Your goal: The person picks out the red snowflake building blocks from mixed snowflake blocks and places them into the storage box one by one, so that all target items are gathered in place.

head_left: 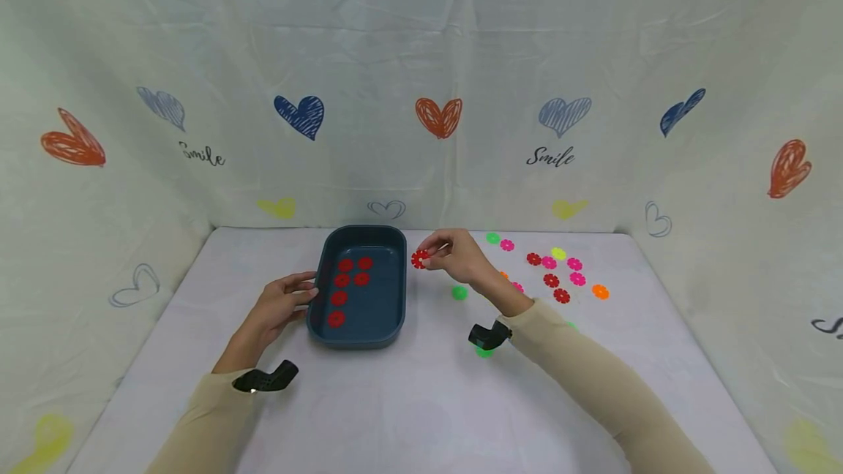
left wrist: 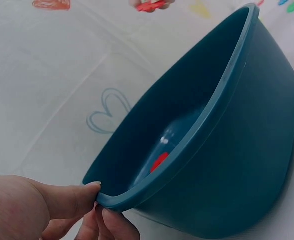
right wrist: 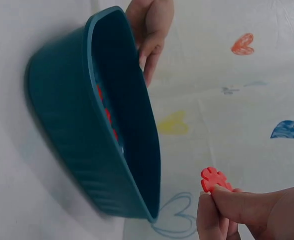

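A deep blue-green plastic basin point(head_left: 385, 313) stands on the table, with several red notched discs point(head_left: 339, 298) lying flat on its floor. My left hand point(head_left: 279, 306) pinches the basin's left rim, thumb point(left wrist: 74, 200) on one face of the wall and fingers on the other. Just beyond the right rim, my right hand point(head_left: 454, 254) holds one red notched disc point(right wrist: 214, 179) between thumb and fingertips. In the head view this disc point(head_left: 419, 260) is raised beside the basin, not over it.
Loose notched discs lie scattered on the right: pink point(head_left: 577, 279), dark red point(head_left: 551, 281), orange point(head_left: 600, 291), yellow point(head_left: 558, 253) and green point(head_left: 459, 292). The right forearm point(head_left: 579, 364) passes over some of them. A white cloth printed with hearts point(head_left: 438, 118) hangs behind the table point(head_left: 408, 415).
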`<state>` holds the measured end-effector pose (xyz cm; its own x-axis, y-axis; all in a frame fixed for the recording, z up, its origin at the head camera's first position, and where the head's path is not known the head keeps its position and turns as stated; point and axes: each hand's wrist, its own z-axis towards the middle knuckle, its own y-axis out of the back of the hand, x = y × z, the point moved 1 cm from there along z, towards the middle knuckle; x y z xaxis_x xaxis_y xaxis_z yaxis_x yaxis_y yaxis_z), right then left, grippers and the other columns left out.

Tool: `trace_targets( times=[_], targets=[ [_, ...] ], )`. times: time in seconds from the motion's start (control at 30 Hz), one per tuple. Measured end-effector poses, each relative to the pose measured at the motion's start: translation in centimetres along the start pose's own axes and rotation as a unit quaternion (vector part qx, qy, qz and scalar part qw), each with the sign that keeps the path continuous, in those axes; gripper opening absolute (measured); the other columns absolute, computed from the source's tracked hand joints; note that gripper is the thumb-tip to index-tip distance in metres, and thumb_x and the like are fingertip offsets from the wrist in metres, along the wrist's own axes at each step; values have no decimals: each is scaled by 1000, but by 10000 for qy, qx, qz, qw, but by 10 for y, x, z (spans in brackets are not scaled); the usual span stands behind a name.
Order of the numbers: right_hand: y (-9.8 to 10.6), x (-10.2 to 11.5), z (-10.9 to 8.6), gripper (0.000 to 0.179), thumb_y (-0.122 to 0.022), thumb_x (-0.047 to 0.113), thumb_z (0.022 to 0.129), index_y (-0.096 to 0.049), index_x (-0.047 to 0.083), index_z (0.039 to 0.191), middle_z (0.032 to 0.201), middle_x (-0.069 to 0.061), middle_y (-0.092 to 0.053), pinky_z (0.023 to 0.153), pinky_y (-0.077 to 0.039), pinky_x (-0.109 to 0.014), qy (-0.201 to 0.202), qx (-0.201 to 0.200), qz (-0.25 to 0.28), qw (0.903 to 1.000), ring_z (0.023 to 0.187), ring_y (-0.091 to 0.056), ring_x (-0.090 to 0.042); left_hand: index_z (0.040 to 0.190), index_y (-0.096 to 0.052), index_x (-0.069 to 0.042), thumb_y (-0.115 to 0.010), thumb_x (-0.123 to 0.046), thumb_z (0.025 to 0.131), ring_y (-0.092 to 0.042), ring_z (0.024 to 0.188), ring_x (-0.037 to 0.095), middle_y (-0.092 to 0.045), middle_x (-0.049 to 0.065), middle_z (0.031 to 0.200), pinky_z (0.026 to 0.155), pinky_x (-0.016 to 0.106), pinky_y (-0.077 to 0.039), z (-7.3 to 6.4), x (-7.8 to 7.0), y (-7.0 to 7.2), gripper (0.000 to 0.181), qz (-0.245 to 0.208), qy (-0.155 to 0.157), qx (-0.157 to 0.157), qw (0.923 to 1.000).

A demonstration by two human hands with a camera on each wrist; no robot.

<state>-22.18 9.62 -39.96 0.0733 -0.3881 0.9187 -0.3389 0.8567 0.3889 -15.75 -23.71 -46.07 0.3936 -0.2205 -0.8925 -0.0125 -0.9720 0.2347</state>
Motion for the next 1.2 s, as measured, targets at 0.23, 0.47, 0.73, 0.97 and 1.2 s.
trace_targets(
  times=[0.23, 0.47, 0.73, 0.97, 1.2],
  targets=[
    [-16, 8, 4, 19, -72, -10, 92, -76, -5, 110, 94, -13, -67, 76, -60, -30, 265, 181, -46, 9995, 82, -67, -21, 158, -43, 2, -60, -7, 108, -60, 104, 14, -52, 20, 139, 78, 23, -55, -1, -1, -1, 54, -31, 12, 5, 10000],
    [-29, 12, 9, 19, -76, -8, 90, -77, -2, 108, 94, -10, -68, 74, -56, -29, 347, 267, -85, 9990, 81, -68, -19, 158, -42, 1, -59, -7, 108, -60, 107, 17, -51, 21, 141, 78, 23, -55, -2, -2, -1, 54, -51, 75, -31, 10000],
    [-42, 16, 18, 20, -78, -8, 89, -78, -2, 109, 95, -11, -69, 74, -54, -26, 435, 386, -191, 9981, 81, -69, -17, 158, -43, 2, -59, -6, 108, -61, 107, 18, -51, 22, 142, 78, 23, -55, -1, -2, -2, 53, -48, 86, -85, 9999],
    [-55, 18, 26, 19, -79, -9, 87, -78, -4, 106, 90, -10, -70, 71, -54, -23, 634, 503, -409, 9959, 75, -66, -12, 158, -44, 2, -60, -7, 107, -60, 107, 18, -52, 21, 140, 78, 23, -55, 1, -1, -2, 53, -95, 66, -80, 9999],
    [-66, 23, 33, 20, -81, -7, 87, -78, -3, 107, 91, -10, -71, 68, -50, -21, 544, 598, -606, 9949, 77, -63, -13, 158, -43, 2, -60, -7, 108, -61, 107, 18, -52, 22, 142, 78, 23, -55, 0, -1, -2, 54, -50, 45, -84, 9999]
  ],
)
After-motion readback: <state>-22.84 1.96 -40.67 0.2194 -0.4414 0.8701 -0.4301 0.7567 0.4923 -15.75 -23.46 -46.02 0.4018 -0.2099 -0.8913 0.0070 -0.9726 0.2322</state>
